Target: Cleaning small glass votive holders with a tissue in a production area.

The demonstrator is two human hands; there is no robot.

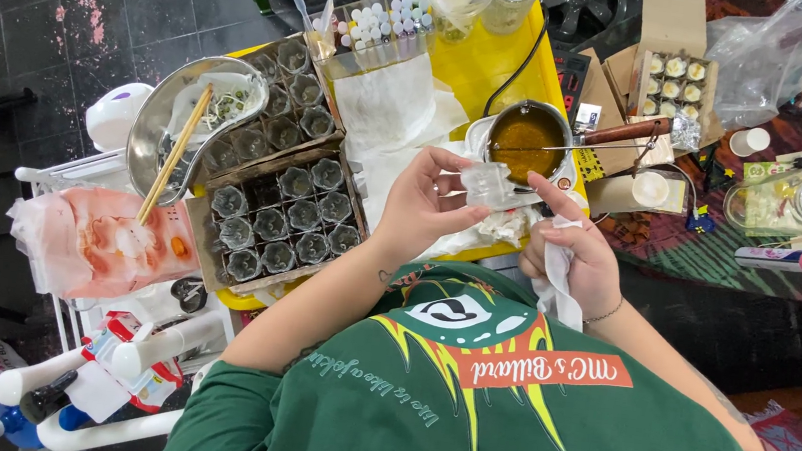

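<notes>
Left hand [420, 208] raised just below and left of the small saucepan of amber liquid [529, 139], fingers curled closed around one end of a small clear glass cup [488, 184]. Right hand [574, 253] just below the saucepan, forefinger stretched onto the cup's other end, remaining fingers folded tight over a crumpled white tissue [554, 269]. Cup thus pinched between both hands, touching neither the table nor the pan. Left of the saucepan, a cardboard tray of empty glass cups [279, 219] in rows, and beyond it a steel bowl [155, 132] with wooden chopsticks [172, 157] leaning across. Above and left of the saucepan, a clear box of capped vials [381, 20]. Right of the saucepan, an open carton of filled cups [672, 81] and a clear plastic bag [767, 58]. Under the saucepan, a yellow tabletop [480, 58] spread with white paper [389, 108].
</notes>
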